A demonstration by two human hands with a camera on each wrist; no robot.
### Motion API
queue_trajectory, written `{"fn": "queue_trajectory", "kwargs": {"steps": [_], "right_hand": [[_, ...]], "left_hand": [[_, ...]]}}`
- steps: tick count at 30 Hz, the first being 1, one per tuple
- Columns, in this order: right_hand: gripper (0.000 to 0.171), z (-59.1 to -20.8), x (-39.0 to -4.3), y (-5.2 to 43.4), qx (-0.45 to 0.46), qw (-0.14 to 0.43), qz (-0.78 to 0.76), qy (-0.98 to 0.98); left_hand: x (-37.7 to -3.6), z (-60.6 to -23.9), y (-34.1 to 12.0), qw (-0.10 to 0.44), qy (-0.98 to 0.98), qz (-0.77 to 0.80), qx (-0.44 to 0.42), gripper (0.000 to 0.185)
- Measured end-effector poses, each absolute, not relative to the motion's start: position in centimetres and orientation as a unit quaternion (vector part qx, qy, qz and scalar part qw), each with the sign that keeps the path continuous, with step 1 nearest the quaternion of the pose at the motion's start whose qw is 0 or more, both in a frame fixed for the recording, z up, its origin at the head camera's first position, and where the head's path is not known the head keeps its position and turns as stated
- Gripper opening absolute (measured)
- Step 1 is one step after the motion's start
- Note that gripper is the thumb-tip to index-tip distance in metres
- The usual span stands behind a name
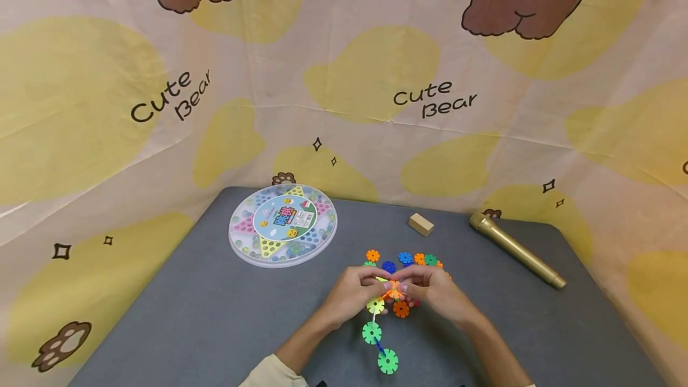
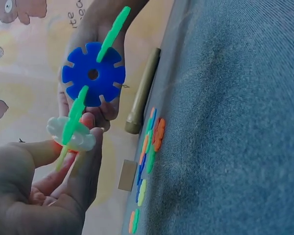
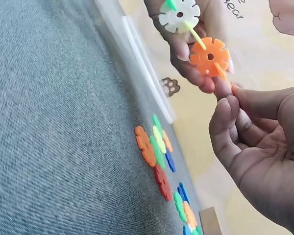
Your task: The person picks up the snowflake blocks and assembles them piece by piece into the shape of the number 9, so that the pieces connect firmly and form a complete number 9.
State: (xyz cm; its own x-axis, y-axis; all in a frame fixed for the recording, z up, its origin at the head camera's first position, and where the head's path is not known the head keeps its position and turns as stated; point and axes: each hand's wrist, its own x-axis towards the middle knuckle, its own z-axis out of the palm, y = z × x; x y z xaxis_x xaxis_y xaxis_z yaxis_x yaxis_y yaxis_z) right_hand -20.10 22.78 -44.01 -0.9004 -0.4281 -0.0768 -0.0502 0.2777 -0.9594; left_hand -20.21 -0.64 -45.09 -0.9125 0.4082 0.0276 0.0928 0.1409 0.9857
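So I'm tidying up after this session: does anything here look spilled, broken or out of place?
Nothing stands out. Both hands, left hand and right hand, pinch a snowflake-disc chain above the grey table. Loose discs lie clustered flat, and the round game box, wooden block and gold tube lie flat and intact.

Both hands (image 2: pixel 54 181) pinch a chain of discs (image 2: pixel 90 78); loose discs (image 2: pixel 149 147) dot the grey table (image 2: pixel 235 122).

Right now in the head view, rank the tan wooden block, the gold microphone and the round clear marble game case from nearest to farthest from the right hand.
1. Tan wooden block, just beyond the right hand.
2. Gold microphone, off to the right.
3. Round clear marble game case, far left, past the left hand.
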Motion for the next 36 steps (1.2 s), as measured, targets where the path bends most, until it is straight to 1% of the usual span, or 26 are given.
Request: {"fn": "queue_trajectory", "kwargs": {"steps": [5, 12, 15, 21, 24, 30, 36], "right_hand": [[0.029, -43.9, -20.1, 22.7, -0.145, 0.17, -0.58, 0.783], [0.033, -44.6, -20.5, 23.7, -0.143, 0.124, -0.566, 0.802], [0.034, -44.9, -20.8, 24.4, -0.137, 0.113, -0.547, 0.818], [0.039, -45.2, -21.2, 25.3, -0.125, 0.136, -0.525, 0.831], [0.041, -45.5, -21.5, 25.6, -0.135, 0.148, -0.512, 0.835], [0.036, -46.0, -21.6, 25.6, -0.171, 0.148, -0.469, 0.854], [0.034, -45.9, -21.4, 25.4, -0.166, 0.148, -0.445, 0.868]], "left_hand": [[-20.3, -45.1, -0.6, 0.12, 0.743, 0.638, 0.165, 0.019], [-20.5, -45.0, -1.0, 0.105, 0.744, 0.641, 0.155, 0.018], [-20.6, -44.9, -1.2, 0.099, 0.746, 0.64, 0.155, 0.018], [-20.6, -44.7, -1.4, 0.1, 0.743, 0.645, 0.15, 0.017], [-20.6, -44.7, -1.6, 0.102, 0.743, 0.645, 0.146, 0.017], [-20.6, -44.7, -1.6, 0.095, 0.752, 0.638, 0.136, 0.016], [-20.7, -44.8, -1.5, 0.097, 0.751, 0.638, 0.138, 0.015]]}}
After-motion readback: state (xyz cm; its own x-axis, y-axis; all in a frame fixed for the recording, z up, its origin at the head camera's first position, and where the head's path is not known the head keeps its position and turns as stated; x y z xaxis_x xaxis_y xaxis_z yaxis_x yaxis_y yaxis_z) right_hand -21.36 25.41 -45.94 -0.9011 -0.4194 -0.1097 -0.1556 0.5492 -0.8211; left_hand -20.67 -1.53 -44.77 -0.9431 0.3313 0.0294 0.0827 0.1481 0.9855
